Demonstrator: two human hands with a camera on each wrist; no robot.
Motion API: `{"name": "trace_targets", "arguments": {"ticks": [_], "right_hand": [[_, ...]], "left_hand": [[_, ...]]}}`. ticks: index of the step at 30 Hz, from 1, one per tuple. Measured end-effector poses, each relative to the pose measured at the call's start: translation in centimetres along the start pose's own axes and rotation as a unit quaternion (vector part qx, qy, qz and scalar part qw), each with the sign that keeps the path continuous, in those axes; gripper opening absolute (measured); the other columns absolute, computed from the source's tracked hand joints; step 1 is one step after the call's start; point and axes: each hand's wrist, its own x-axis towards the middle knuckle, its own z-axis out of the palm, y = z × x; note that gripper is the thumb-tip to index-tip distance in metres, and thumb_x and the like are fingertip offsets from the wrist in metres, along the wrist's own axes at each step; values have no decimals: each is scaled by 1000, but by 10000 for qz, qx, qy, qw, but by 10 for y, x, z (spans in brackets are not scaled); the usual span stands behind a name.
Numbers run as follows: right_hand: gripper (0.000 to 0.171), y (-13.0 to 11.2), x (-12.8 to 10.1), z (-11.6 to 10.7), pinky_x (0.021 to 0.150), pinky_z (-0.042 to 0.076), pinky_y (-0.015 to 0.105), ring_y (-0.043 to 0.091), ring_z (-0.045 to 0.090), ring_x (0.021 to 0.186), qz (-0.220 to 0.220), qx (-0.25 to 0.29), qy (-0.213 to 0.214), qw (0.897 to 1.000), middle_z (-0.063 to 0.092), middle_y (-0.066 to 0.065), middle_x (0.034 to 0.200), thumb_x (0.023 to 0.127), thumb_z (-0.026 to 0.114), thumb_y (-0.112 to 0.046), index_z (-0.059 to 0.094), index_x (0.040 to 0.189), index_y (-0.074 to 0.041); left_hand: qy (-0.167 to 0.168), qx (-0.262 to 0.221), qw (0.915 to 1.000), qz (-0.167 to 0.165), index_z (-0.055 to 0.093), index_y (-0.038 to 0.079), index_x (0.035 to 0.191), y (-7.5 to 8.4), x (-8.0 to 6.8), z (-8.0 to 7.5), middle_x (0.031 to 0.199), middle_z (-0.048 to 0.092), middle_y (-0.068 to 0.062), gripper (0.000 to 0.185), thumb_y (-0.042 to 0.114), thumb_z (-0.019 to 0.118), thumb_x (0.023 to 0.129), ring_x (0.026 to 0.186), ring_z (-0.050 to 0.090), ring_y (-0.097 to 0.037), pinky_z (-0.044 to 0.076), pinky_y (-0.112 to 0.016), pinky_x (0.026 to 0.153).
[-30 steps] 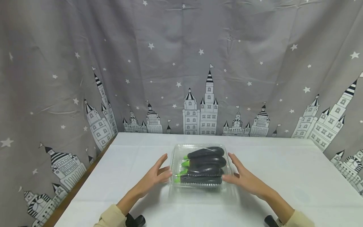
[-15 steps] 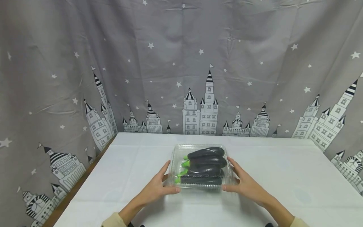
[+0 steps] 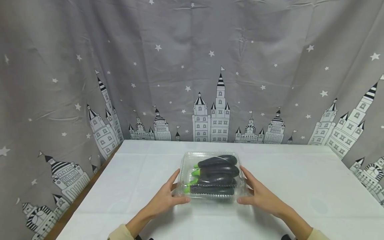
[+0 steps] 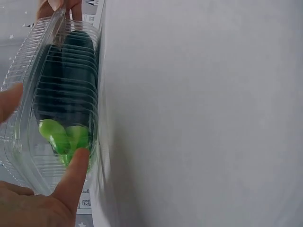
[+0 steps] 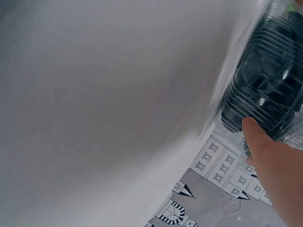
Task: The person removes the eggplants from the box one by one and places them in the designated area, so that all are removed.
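A clear plastic clamshell container (image 3: 187,160) holding several dark eggplants (image 3: 219,171) with green stems sits on the table, lid down. My left hand (image 3: 163,198) holds its left front corner, thumb at the front edge and other fingers along the side. In the left wrist view, the index finger (image 4: 73,179) lies against the ribbed wall beside the green stems. At the opposite side my right hand (image 3: 261,195) holds the right front corner, its thumb near the front edge. One finger (image 5: 255,135) presses the container's end in the right wrist view.
A white cloth covers the table (image 3: 144,166), whose brown wooden edge (image 3: 87,190) shows at the left. Behind it hangs a grey curtain (image 3: 168,66) printed with castles and stars.
Both hands have closed in on the container's sides. The left thumb has come down to the front corner, and the right thumb has dropped lower. The container stays nearly in place.
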Motion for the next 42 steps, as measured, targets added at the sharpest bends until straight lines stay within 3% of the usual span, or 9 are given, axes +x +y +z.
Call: {"name": "trace_targets", "arguments": {"ticks": [15, 23, 32, 39, 42], "right_hand": [[97, 5, -3, 0, 103, 20, 50, 38, 13, 134, -291, -247, -291, 9988, -2, 7, 152, 81, 70, -19, 0, 148, -22], [95, 6, -6, 2, 103, 19, 48, 39, 12, 133, -508, -606, -340, 9963, -6, 6, 152, 84, 66, -19, -4, 147, -21], [94, 6, -7, 2, 104, 18, 49, 39, 17, 132, -539, -811, -250, 9949, -4, 9, 152, 84, 66, -18, -3, 147, -17], [93, 7, -5, -1, 104, 18, 49, 42, 16, 131, -472, -624, -334, 9964, -5, 10, 152, 84, 65, -16, -3, 147, -18], [93, 7, -4, -2, 104, 19, 48, 42, 17, 131, -507, -558, -354, 9965, -4, 9, 152, 84, 66, -15, -2, 148, -19]], "left_hand": [[56, 94, 9999, 39, 7, 19, 148, -3, 0, 1, 142, 27, -26, 96, 25, 73, 78, 126, 32, -40, 36, -54, 94], [22, 285, 9995, 166, 6, 15, 148, -4, -1, 2, 147, 16, -22, 91, 25, 68, 82, 126, 31, -41, 35, -53, 95], [-126, 417, 9989, 156, 5, 18, 148, -3, -4, 2, 152, 2, -8, 82, 26, 59, 87, 131, 20, -40, 11, -61, 101], [-279, -25, 9992, 270, 3, 15, 148, -4, -2, 0, 152, -2, -4, 76, 17, 53, 90, 135, 12, -32, 6, -53, 105], [-288, -261, 9988, 298, 2, 15, 148, -4, -1, -1, 152, -2, -5, 73, 12, 49, 92, 133, 19, -33, 13, -49, 106]]}}
